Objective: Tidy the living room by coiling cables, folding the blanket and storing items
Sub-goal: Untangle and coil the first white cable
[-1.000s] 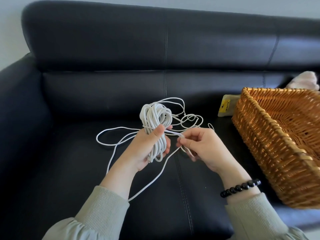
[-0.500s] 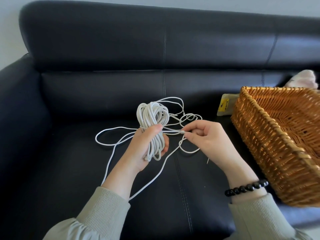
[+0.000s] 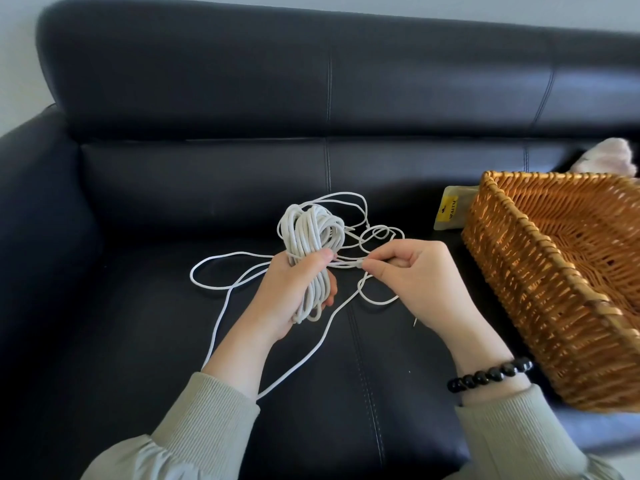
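Head camera: the grip of the left hand (image 3: 294,292) is curled round the coiled white cable (image 3: 313,233) above the middle of the sofa (image 3: 138,341) seat. The right hand (image 3: 415,275) pinches a loose strand of it just beside the coil. Farther back, a wicker basket (image 3: 519,289) sits toward the seat's right edge, with a yellow pouch (image 3: 450,213) just beside its far corner.

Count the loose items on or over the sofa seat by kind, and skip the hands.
White thin round cable: 1
Brown woven wicker basket: 1
Yellow flat labelled pouch: 1
Pale pink fluffy item: 1
Total: 4
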{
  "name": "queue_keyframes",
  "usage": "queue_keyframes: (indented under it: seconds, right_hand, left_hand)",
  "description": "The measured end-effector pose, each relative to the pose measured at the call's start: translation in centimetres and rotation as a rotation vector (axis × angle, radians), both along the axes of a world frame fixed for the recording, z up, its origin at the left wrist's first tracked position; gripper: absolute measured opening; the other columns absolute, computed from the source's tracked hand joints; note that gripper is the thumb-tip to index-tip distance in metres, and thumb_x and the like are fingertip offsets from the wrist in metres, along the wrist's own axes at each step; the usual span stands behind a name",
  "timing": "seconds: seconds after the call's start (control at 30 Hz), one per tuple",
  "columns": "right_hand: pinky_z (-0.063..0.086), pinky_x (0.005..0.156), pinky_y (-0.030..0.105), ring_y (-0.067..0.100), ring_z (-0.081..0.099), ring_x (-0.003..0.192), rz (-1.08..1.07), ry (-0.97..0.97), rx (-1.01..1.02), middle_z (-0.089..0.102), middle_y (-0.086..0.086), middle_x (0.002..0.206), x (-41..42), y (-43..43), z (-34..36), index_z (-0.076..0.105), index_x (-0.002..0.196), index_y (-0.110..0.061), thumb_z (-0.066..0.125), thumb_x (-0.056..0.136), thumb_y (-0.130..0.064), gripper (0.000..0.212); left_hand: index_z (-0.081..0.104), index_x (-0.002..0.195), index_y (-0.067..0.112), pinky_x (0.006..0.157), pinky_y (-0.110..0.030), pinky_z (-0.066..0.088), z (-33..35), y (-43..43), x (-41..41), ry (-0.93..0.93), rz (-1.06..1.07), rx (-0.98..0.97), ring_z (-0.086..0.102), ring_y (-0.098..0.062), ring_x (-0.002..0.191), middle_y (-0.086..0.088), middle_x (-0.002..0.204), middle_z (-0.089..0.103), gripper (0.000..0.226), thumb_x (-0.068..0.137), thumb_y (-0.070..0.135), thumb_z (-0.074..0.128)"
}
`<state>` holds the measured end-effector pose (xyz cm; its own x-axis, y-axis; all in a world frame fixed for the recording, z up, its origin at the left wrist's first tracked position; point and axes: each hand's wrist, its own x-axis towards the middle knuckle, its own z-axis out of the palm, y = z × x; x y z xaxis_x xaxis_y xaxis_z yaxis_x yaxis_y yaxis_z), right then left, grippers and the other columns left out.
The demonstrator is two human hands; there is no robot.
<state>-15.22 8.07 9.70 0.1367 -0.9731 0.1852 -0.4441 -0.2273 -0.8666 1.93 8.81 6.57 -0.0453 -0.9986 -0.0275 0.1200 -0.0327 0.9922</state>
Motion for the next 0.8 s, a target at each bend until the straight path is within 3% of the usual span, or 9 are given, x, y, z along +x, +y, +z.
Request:
queue_keyframes:
  seconds: [0.1, 0.23, 0.3, 0.43, 0.53, 0.7, 0.8]
  right_hand:
    - [0.038, 0.044, 0.013, 0.005, 0.048, 0.044, 0.014, 0.149, -0.01, 0.061, -0.003, 0.056, 0.0, -0.1, -0.3, 0.066, 0.071, -0.027, 0.067, 0.086, -0.016, 0.019]
    - [0.053, 0.056, 0.025, 0.008, 0.057, 0.054, 0.025, 0.222, 0.075, 0.064, -0.003, 0.063, 0.1, -0.3, -1.0, 0.063, 0.07, -0.022, 0.062, 0.089, -0.008, 0.023]
    - [0.047, 0.053, 0.019, 0.008, 0.054, 0.053, -0.006, 0.216, 0.083, 0.062, -0.006, 0.06, 0.2, -0.4, -1.2, 0.061, 0.069, -0.024, 0.06, 0.09, -0.009, 0.026]
    - [0.036, 0.044, 0.01, 0.0, 0.045, 0.043, -0.011, 0.154, 0.081, 0.061, -0.003, 0.056, 0.4, -0.3, -1.0, 0.065, 0.071, -0.024, 0.063, 0.088, -0.016, 0.019]
    - [0.037, 0.046, 0.015, 0.004, 0.044, 0.046, -0.006, 0.094, 0.086, 0.064, 0.007, 0.061, 0.6, -0.2, -0.7, 0.07, 0.072, -0.021, 0.069, 0.084, -0.019, 0.012]
    - [0.039, 0.05, 0.026, 0.015, 0.04, 0.046, 0.007, 0.047, 0.069, 0.052, 0.013, 0.05, 1.1, 0.1, -0.4, 0.071, 0.075, -0.019, 0.07, 0.084, -0.022, 0.009]
    - [0.04, 0.051, 0.025, 0.013, 0.04, 0.045, 0.024, 0.098, 0.048, 0.054, 0.014, 0.052, 1.2, 0.1, -0.6, 0.067, 0.074, -0.026, 0.066, 0.087, -0.021, 0.014]
  left_hand:
    - [0.062, 0.092, -0.001, 0.051, -0.026, 0.044, 0.0, 0.0, -0.1, -0.116, -0.001, -0.018, 0.052, -0.014, 0.048, -0.004, 0.053, 0.056, 0.023, 0.094, 0.021, 0.055]
    - [0.061, 0.082, 0.004, 0.052, -0.022, 0.047, -0.3, 0.2, -0.5, -0.215, -0.015, -0.015, 0.054, -0.012, 0.05, -0.003, 0.054, 0.056, 0.019, 0.093, 0.019, 0.057]
    - [0.059, 0.074, 0.008, 0.052, -0.021, 0.047, -0.5, 0.1, -0.6, -0.255, -0.001, 0.002, 0.055, -0.011, 0.049, -0.001, 0.053, 0.057, 0.022, 0.091, 0.022, 0.058]
    - [0.06, 0.081, 0.011, 0.053, -0.023, 0.048, -0.5, -0.2, -0.5, -0.198, 0.046, 0.045, 0.056, -0.012, 0.051, -0.002, 0.055, 0.058, 0.016, 0.091, 0.024, 0.059]
    - [0.061, 0.084, 0.013, 0.053, -0.026, 0.047, -0.4, -0.1, -0.4, -0.139, 0.032, 0.065, 0.055, -0.014, 0.051, -0.004, 0.054, 0.058, 0.015, 0.092, 0.025, 0.057]
    - [0.061, 0.084, 0.011, 0.051, -0.026, 0.045, -0.4, 0.1, -0.5, -0.11, -0.017, 0.075, 0.055, -0.016, 0.052, -0.007, 0.057, 0.059, 0.02, 0.094, 0.027, 0.055]
    - [0.062, 0.089, 0.01, 0.052, -0.026, 0.046, -0.2, 0.1, -0.5, -0.104, -0.026, 0.071, 0.055, -0.017, 0.052, -0.008, 0.058, 0.059, 0.021, 0.094, 0.029, 0.055]
